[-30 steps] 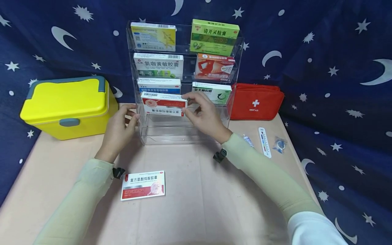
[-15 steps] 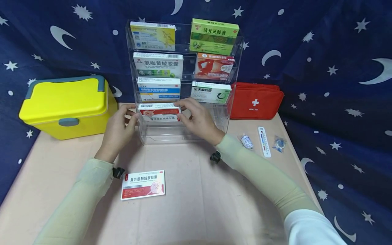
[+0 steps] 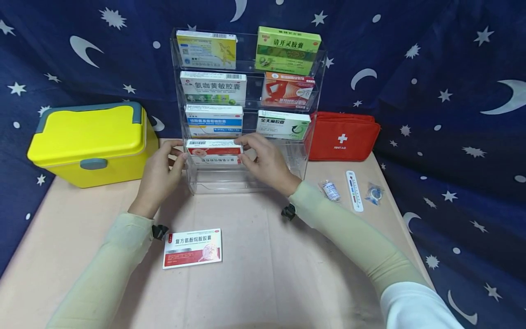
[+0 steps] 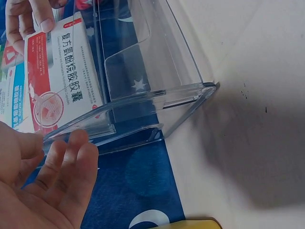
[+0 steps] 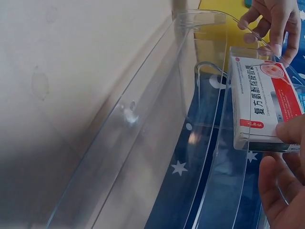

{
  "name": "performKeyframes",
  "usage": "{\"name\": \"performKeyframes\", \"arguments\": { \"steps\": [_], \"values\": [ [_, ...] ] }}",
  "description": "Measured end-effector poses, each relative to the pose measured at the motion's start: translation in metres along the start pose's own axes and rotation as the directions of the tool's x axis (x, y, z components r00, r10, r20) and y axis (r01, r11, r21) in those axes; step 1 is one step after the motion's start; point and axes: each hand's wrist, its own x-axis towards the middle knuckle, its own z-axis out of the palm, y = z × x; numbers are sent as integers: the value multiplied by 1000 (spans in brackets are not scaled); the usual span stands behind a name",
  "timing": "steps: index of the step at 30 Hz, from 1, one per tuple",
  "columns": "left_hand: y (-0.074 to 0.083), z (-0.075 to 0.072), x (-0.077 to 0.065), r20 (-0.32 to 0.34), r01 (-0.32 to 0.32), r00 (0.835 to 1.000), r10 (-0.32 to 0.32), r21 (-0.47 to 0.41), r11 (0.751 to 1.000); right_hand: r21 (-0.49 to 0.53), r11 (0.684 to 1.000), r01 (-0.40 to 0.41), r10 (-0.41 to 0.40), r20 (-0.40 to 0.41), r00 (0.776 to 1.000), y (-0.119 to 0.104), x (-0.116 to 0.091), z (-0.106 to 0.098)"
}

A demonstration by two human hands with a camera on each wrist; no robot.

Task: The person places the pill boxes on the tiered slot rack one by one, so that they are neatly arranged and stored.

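Observation:
A clear acrylic display rack (image 3: 218,185) with stepped shelves stands at the back of the table. My left hand (image 3: 158,171) pinches its left side edge between thumb and fingers, as the left wrist view (image 4: 57,176) also has it. In my right hand (image 3: 267,160), thumb in front and fingers behind, is the right end of a white and red medicine box (image 3: 213,152). That box sits upright in the lower left pocket, its print upside down in the head view. A matching medicine box (image 3: 192,249) lies flat on the table near my left wrist.
Several other medicine boxes fill the upper shelves, including a green one (image 3: 287,50). Left of the rack stands a yellow case (image 3: 88,141); right of it, a red first aid pouch (image 3: 343,137). Small items, including a thermometer strip (image 3: 355,191), lie at the right.
My right hand has lowered the red and white box into the rack's lower left pocket, uncovering the blue and white box behind. The left hand has stayed at the rack's side.

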Motion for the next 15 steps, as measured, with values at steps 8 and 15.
{"name": "performKeyframes", "arguments": {
  "steps": [8,15],
  "values": [
    [0,0,-1,-1,3,1000,-3,-5,1000,-17,1000,16,-16,1,1000,1,-2,2],
    [0,0,-1,-8,-5,1000,5,-26,1000,-81,996,40,-44,-48,998,-2,-7,-1]
  ]
}}
